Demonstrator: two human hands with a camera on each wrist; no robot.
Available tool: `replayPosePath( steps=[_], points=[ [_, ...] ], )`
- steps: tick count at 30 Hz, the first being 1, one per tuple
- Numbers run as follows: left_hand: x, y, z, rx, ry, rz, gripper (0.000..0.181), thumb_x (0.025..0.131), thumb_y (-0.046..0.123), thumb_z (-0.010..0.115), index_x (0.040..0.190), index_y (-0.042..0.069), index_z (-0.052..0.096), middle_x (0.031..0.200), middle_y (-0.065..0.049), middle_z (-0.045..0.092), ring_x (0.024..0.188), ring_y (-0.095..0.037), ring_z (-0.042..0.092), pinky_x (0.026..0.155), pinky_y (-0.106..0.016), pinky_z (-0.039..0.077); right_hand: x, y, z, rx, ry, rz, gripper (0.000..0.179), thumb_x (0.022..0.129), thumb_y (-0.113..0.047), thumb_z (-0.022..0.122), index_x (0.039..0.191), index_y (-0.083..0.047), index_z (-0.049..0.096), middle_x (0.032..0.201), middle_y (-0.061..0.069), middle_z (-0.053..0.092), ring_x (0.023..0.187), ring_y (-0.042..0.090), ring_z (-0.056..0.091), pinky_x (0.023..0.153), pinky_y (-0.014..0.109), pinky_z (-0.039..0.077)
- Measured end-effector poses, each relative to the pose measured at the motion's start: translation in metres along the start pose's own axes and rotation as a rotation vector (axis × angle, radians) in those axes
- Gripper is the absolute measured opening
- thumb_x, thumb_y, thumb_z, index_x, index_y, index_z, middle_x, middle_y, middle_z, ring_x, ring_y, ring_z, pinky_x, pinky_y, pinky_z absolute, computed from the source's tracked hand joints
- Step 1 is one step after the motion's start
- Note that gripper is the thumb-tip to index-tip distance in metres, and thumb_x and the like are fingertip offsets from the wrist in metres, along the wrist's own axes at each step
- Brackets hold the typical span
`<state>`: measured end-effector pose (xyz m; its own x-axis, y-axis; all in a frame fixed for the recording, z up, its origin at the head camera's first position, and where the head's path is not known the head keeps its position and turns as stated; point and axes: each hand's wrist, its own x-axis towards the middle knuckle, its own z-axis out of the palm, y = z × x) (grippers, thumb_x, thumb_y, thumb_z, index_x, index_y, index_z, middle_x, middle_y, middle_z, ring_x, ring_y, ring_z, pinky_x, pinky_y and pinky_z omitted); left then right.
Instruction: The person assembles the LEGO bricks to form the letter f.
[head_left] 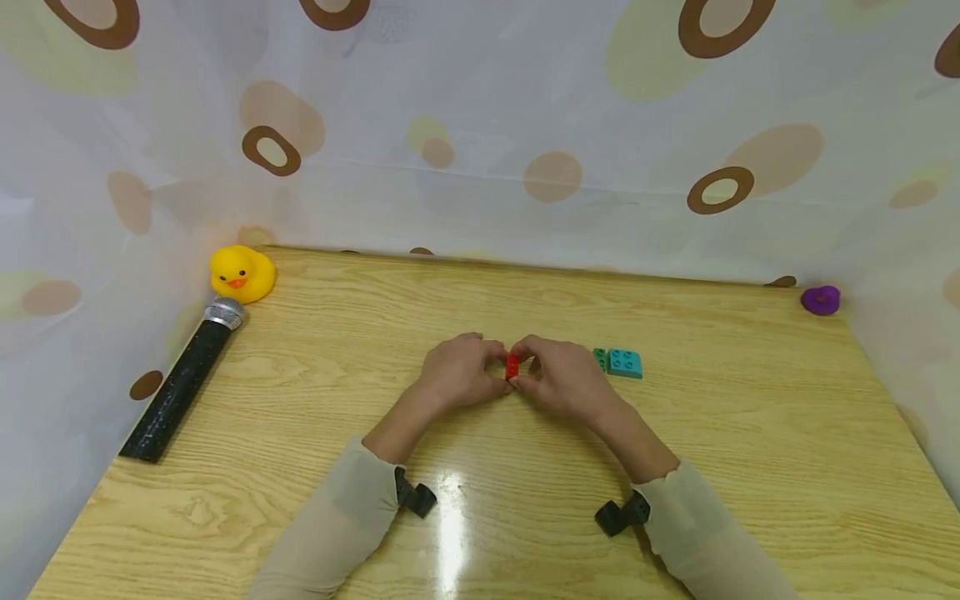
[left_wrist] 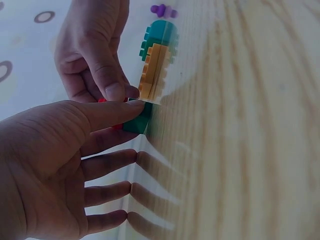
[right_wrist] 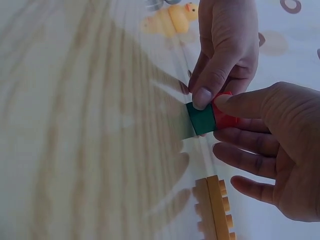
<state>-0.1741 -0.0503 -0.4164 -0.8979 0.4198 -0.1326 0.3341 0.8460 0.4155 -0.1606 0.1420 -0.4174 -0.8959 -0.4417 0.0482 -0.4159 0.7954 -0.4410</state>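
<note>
A red brick (head_left: 512,367) sits on top of a dark green brick (right_wrist: 204,121), which stands low at the tabletop. My left hand (head_left: 461,372) pinches the green brick between thumb and forefinger, its other fingers spread with their tips at the table. From the other side my right hand (head_left: 566,377) pinches the red brick. Beside my right hand lies an orange brick (left_wrist: 152,70), hidden by that hand in the head view. Beyond it are a smaller green brick (head_left: 600,359) and a teal brick (head_left: 626,364).
At the back left sits a yellow rubber duck (head_left: 243,274), touching or close to a black microphone (head_left: 183,383) that lies along the left edge. A small purple toy (head_left: 821,300) is in the back right corner. Patterned white sheeting (head_left: 480,192) walls the wooden table (head_left: 337,317).
</note>
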Motion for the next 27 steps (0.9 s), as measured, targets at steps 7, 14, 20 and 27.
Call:
replayPosePath(
  steps=[7, 14, 20, 27],
  points=[
    [0.000, 0.002, -0.001, 0.012, 0.008, 0.005, 0.047, 0.087, 0.045, 0.077, 0.130, 0.026, 0.071, 0.142, 0.002, 0.063, 0.135, -0.026, 0.056, 0.098, -0.048, 0.053, 0.000, 0.001, -0.002, -0.021, 0.019, -0.016, 0.028, 0.092, -0.027, 0.076, 0.117, -0.015, 0.070, 0.102, 0.000, 0.076, 0.090, 0.017, 0.071, 0.076, 0.038, 0.057],
    [0.002, 0.002, -0.002, 0.016, -0.028, -0.020, 0.048, 0.087, 0.046, 0.077, 0.132, 0.027, 0.070, 0.145, 0.007, 0.061, 0.141, -0.025, 0.051, 0.099, -0.046, 0.054, -0.002, -0.004, -0.001, 0.002, 0.000, 0.020, 0.029, 0.094, -0.028, 0.075, 0.119, -0.015, 0.068, 0.109, 0.004, 0.076, 0.098, 0.023, 0.072, 0.083, 0.043, 0.058],
    [0.002, 0.001, -0.001, 0.019, -0.042, -0.026, 0.047, 0.087, 0.046, 0.077, 0.129, 0.027, 0.072, 0.146, 0.008, 0.060, 0.141, -0.025, 0.051, 0.097, -0.046, 0.054, -0.001, -0.003, -0.006, 0.010, -0.053, 0.011, 0.032, 0.095, -0.026, 0.073, 0.124, -0.015, 0.068, 0.114, 0.005, 0.075, 0.105, 0.026, 0.071, 0.088, 0.046, 0.057],
    [0.003, 0.003, -0.001, 0.047, -0.046, -0.027, 0.049, 0.086, 0.047, 0.078, 0.130, 0.025, 0.072, 0.145, 0.009, 0.060, 0.143, -0.023, 0.050, 0.101, -0.045, 0.053, -0.002, 0.015, -0.022, 0.026, -0.077, 0.045, 0.046, 0.096, -0.025, 0.072, 0.139, -0.014, 0.062, 0.127, 0.007, 0.072, 0.117, 0.029, 0.067, 0.093, 0.049, 0.055]
  ],
)
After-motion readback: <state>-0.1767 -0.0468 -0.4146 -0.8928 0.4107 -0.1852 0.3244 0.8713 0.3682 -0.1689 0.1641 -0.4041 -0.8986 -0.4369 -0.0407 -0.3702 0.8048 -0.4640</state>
